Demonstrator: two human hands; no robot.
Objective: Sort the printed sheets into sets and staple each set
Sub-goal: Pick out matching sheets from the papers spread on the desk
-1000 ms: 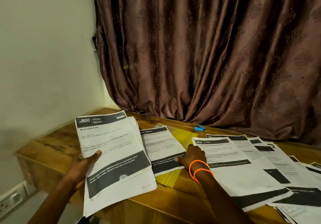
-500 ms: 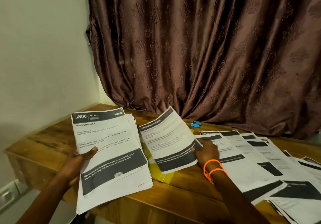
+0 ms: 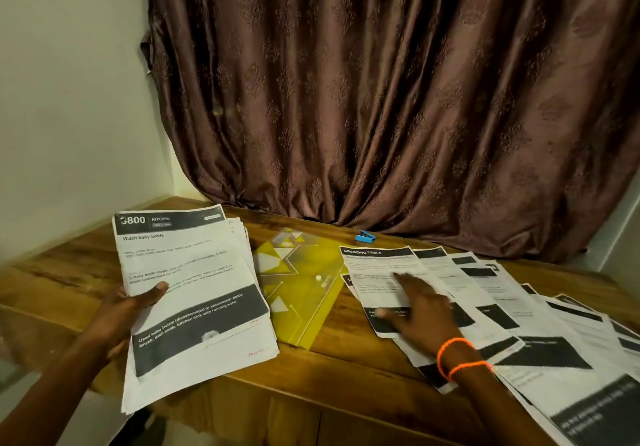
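Note:
My left hand [image 3: 121,314] grips a stack of printed sheets [image 3: 194,293] by its left edge, thumb on top; the top sheet is headed "3800 Kitchen, Wash baby bottle". My right hand [image 3: 419,310], with orange bands on its wrist, rests flat with spread fingers on a sheet headed "Dressing Table" [image 3: 377,272]. That sheet lies on top of the left end of a fanned row of printed sheets [image 3: 519,310] spread across the right of the wooden table [image 3: 329,366]. A small blue stapler [image 3: 364,236] sits near the curtain.
A yellow plastic folder [image 3: 298,293] with white triangles lies between the held stack and the fanned row. A brown patterned curtain [image 3: 381,99] hangs behind the table. A pale wall [image 3: 69,99] bounds the left side.
My right hand lifted the "Dressing Table" sheet off the yellow folder, carried it right and laid it on the fanned row. The folder is now uncovered. The left hand's stack stayed put.

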